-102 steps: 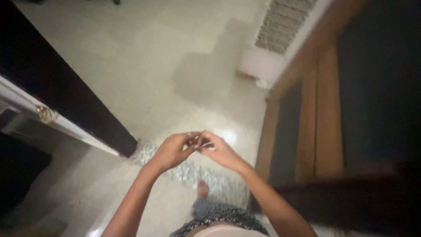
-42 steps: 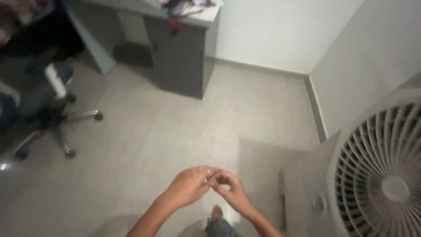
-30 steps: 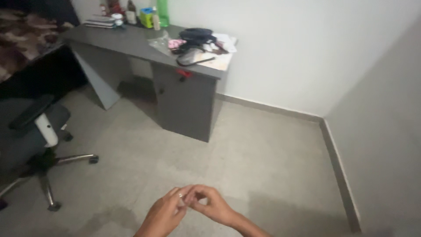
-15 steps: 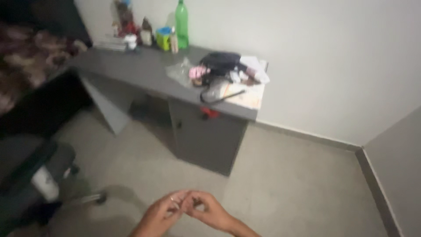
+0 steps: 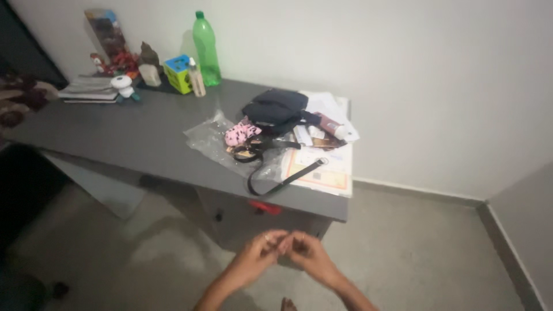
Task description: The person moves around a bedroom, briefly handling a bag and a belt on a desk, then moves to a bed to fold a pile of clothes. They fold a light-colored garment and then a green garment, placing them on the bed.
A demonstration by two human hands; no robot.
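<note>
Both hands meet low in the near middle of the view, fingertips pressed together just in front of the table's near edge. Her left hand curls its fingers toward the right hand, and the two seem to pinch something tiny between them; what it is cannot be told. A thin ring shows on a finger of the left hand.

Beyond them stands the grey flat-topped table, running from the far left to the middle, with a closed cabinet front below and a small red tag at its upper edge. White papers lie on the right end of the table. On them and just left of them sit a black fabric pouch and a crumpled clear plastic bag. A black strap loops across the papers toward the near edge. A pink spotted soft item rests on the plastic bag beside the pouch.

At the far edge, against the white wall, stands an upright green plastic bottle, with a green and yellow cube-shaped box just left of it and a stack of books further left.
</note>
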